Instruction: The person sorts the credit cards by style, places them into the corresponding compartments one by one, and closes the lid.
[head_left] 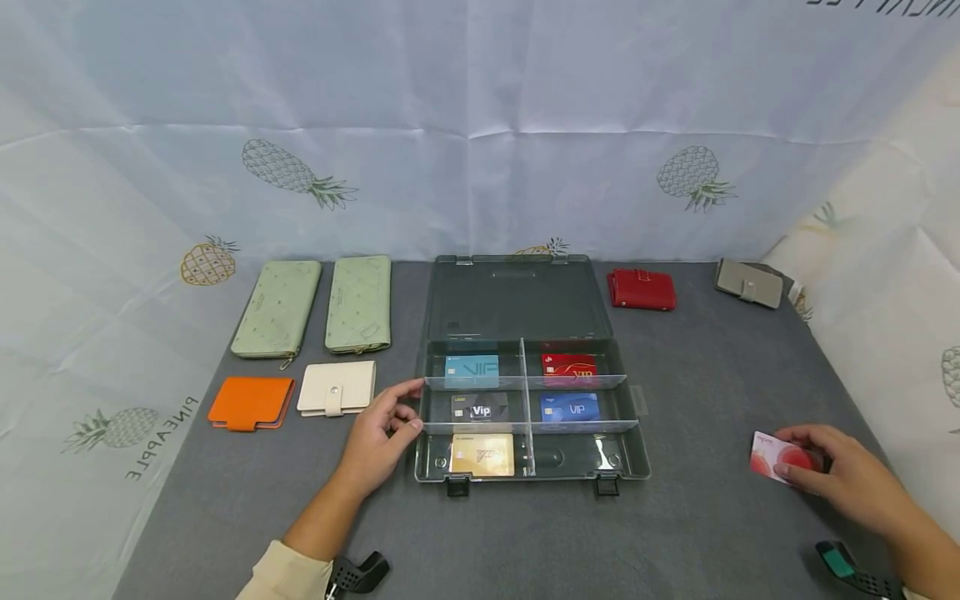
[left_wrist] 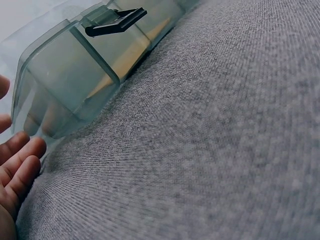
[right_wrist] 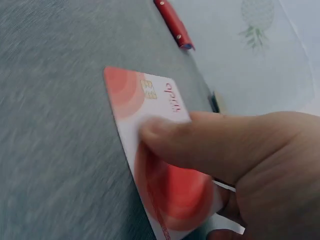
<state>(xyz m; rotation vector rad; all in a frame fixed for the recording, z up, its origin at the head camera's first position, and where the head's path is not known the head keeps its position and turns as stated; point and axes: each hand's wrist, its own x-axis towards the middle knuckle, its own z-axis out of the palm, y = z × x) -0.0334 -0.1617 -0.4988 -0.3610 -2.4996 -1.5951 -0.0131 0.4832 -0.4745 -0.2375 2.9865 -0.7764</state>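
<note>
A clear grey compartment box lies open at the table's middle, with one card in each of several cells: light blue, red, black, blue and gold. My left hand rests against the box's left wall, thumb and forefinger spread along it, fingers relaxed. On the right, my right hand pinches a white card with red circles, thumb pressed on the card's face, just above the cloth.
Two green long wallets, an orange wallet and a cream wallet lie left of the box. A red wallet and a grey wallet sit at the back right. Pineapple-print sheets wall the grey table.
</note>
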